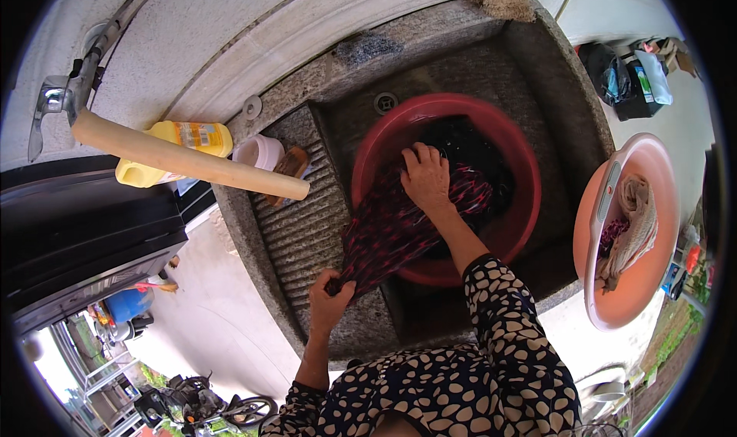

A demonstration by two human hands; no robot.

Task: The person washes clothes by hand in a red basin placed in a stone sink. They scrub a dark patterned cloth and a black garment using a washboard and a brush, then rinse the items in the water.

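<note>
Washing under way: left hand clenching one end of a dark red-flecked garment on the ribbed washboard, right hand pressing it flat into the red basin. Wrung pieces waiting in the pink tub at three o'clock; rinsing seemingly unfinished.

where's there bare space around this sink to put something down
The ribbed washboard is bare between the brown soap and the left hand. The red basin fills the sink, with cloth and the right hand inside.
</note>
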